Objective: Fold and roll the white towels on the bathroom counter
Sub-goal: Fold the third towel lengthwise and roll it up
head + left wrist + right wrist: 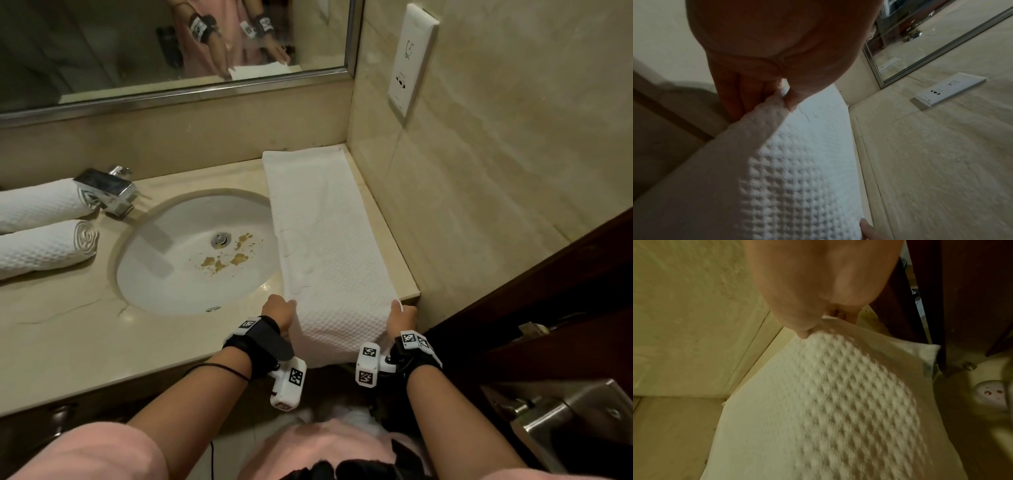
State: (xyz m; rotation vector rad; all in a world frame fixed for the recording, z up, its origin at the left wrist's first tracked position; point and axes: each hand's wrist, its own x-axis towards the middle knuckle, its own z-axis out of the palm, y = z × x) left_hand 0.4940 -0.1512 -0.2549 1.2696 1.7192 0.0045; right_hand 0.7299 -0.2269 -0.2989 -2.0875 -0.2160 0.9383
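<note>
Folded waffle towel (325,240) on surface (85,329), gripped at near end.
Left hand (278,313) and right hand (401,320) each pinch 1 side edge; 2 rolled towels (41,226) lie left of sink (191,253).

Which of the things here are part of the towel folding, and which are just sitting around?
Part of the job: long towel, pinched by the left hand and right hand; two rolled towels; counter.

Just there: sink, tap, mirror, wall socket.
</note>
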